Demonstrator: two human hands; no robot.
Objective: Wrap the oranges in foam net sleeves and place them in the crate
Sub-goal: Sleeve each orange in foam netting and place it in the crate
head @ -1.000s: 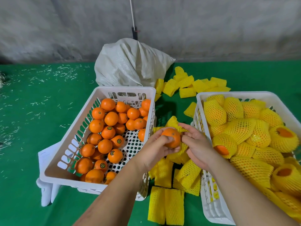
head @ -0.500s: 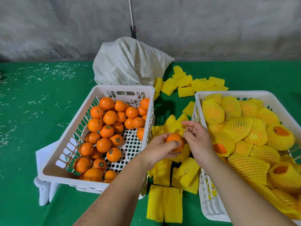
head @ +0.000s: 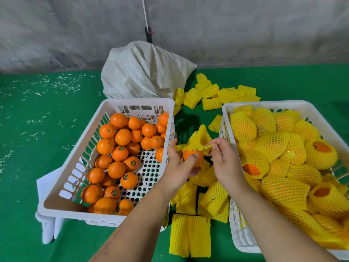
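Between the two white crates, a bare orange (head: 192,156) is gripped in the left hand (head: 178,169), fingers curled around it. A yellow foam net sleeve (head: 198,141), not in hand half a second earlier, is now stretched open over the orange's top: one edge pinched by the right hand (head: 225,163), the other held by the left. Wrapped oranges (head: 273,146) fill the right crate (head: 264,104); unwrapped oranges (head: 117,154) lie in the left crate (head: 139,101).

Right crate (head: 264,104) cut off lower right
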